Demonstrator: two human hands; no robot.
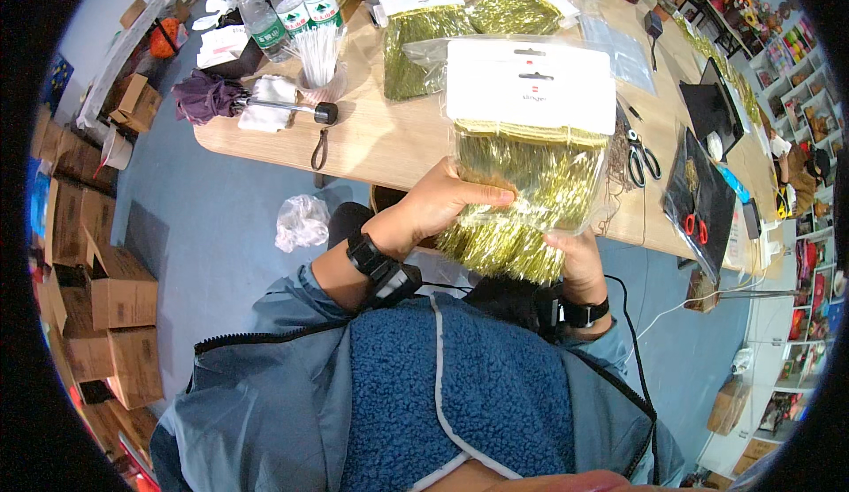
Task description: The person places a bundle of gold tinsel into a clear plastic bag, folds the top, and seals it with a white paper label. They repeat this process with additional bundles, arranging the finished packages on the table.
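Note:
A clear plastic bag [530, 173] holding gold tinsel fringe [511, 253] is between my hands above the table's front edge. At its top is a white header card [528, 87] with a hanging slot and printing. Loose strands stick out past the bag's lower edge. My left hand [444, 200] grips the left side, thumb pressed across the front, its other fingers hidden behind. My right hand [578, 256] pinches the lower right corner with the thumb in front. Two more packs of gold fringe, one upright to me [424, 47] and one slanted [517, 11], lie farther back.
On the wooden table [265, 157] are plastic water bottles [285, 7], a folded umbrella [212, 99], a cup of white sticks [318, 60], black-handled scissors [642, 160] and red-handled scissors [695, 226]. Cardboard boxes [123, 293] stack at left; a plastic bag [302, 222] lies on the floor.

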